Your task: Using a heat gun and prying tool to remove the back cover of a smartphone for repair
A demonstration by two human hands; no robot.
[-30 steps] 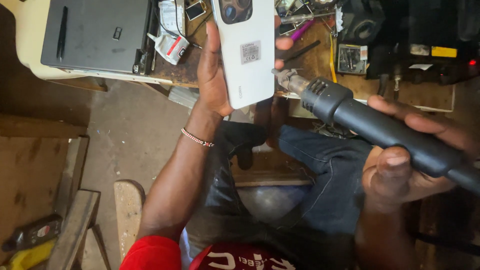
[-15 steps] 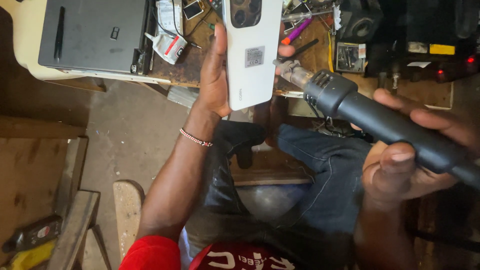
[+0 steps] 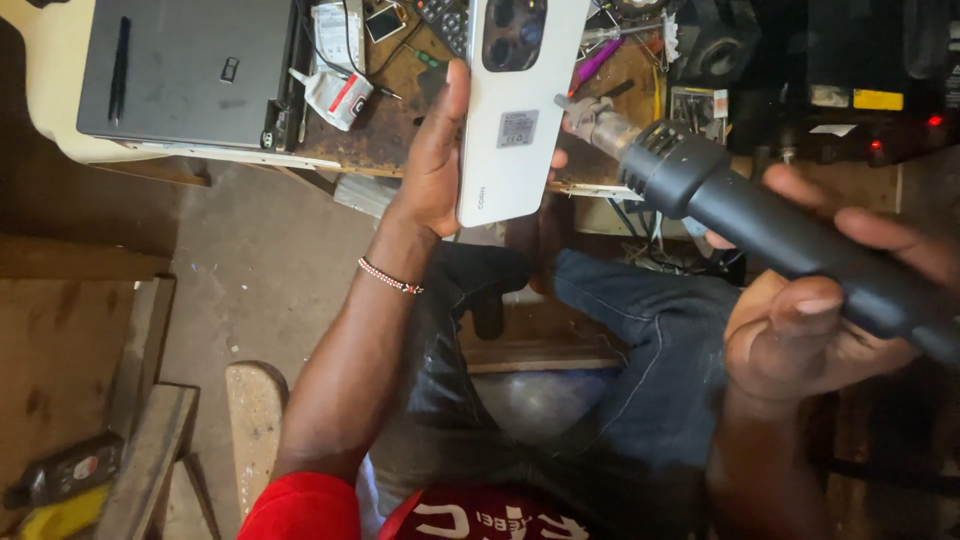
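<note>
White phone, back side w/ dark camera block facing up, gripped along its edge by left hand, held above workbench edge. Just right of phone: metal nozzle of black hot-air gun, nearly touching; right hand wrapped round its handle. Left of phone, grey laptop on bench.

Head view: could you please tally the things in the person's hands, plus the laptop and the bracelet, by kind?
White phone, in the left hand: 1
Black hot-air gun, in the right hand: 1
Grey laptop, shut, on the bench: 1
Beaded bracelet, on the left wrist: 1
Total: 4
</note>
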